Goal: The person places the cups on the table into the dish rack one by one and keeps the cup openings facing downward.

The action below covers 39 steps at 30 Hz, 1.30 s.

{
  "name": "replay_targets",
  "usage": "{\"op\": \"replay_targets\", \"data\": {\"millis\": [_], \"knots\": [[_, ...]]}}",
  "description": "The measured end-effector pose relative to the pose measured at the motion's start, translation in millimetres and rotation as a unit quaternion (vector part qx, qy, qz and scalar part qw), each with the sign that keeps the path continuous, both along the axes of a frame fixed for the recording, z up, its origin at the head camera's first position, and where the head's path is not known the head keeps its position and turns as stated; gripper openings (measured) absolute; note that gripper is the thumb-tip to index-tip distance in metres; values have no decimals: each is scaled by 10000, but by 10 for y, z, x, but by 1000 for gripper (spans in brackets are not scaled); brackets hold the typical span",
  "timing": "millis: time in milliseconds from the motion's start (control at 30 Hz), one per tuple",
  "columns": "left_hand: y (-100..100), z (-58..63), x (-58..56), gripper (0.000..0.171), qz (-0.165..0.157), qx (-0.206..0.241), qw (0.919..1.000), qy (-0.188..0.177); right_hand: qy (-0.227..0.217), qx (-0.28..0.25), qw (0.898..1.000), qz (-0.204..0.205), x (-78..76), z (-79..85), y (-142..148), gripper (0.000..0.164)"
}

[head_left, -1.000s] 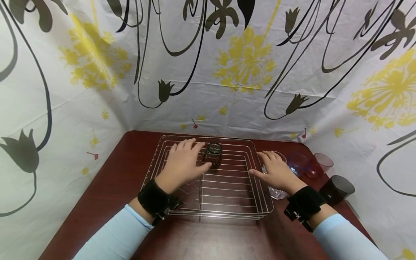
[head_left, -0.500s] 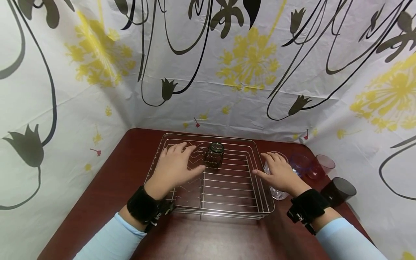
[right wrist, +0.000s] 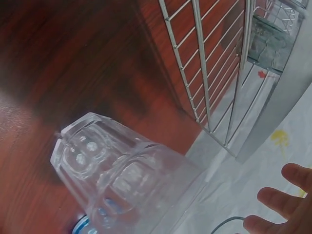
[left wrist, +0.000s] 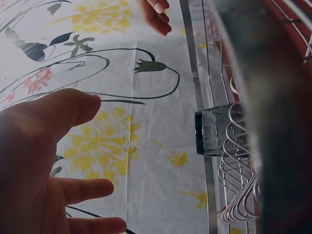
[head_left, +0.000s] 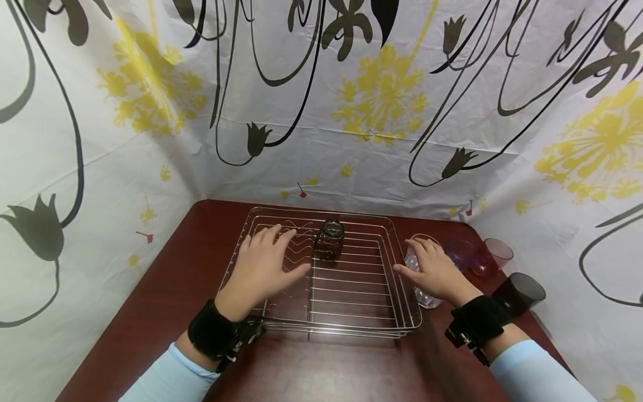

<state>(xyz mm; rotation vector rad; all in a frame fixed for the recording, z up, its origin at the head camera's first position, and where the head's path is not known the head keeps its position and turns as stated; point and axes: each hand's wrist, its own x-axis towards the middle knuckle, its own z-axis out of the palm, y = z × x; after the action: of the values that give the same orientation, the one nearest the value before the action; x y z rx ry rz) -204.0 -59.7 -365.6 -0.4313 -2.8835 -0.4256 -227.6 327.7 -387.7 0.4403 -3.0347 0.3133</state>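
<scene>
A dark green-grey glass [head_left: 329, 243] stands upside down in the wire dish rack [head_left: 351, 306], near its back middle. To the left of that glass, my left hand [head_left: 258, 271] hovers over the rack's left part with fingers spread, holding nothing. The left wrist view shows the same glass [left wrist: 214, 130] apart from the spread fingers [left wrist: 92, 190]. My right hand [head_left: 433, 271] is just right of the rack, over a clear faceted tumbler [head_left: 427, 297] that it partly covers in the head view. In the right wrist view the clear tumbler [right wrist: 131, 175] stands apart from the loosely extended fingers [right wrist: 275, 202].
Right of the clear tumbler stand a blue glass [head_left: 461, 250], a pink-red glass [head_left: 497, 254] and a dark glass [head_left: 524, 290] on the reddish-brown table [head_left: 326, 368]. A patterned white cloth [head_left: 311, 151] encloses the table's back and sides.
My left hand has drawn back to the left, away from the dark glass, which stays in the rack. The right hand has shifted only slightly, rightward.
</scene>
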Motion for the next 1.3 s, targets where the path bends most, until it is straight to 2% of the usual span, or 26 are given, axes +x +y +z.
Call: {"op": "replay_targets", "data": {"millis": [667,1000,1300], "knots": [[42,-128,89,85,-168,158,9997,-17,186,-12,9998,-114,79,-175,220,80],[51,-147,104,83,-193,197,9996,-45,85,-176,9995,-229,123,-189,285,74],[50,-171,124,85,-193,187,9996,-44,88,-183,9992,-336,105,-279,384,69]]}}
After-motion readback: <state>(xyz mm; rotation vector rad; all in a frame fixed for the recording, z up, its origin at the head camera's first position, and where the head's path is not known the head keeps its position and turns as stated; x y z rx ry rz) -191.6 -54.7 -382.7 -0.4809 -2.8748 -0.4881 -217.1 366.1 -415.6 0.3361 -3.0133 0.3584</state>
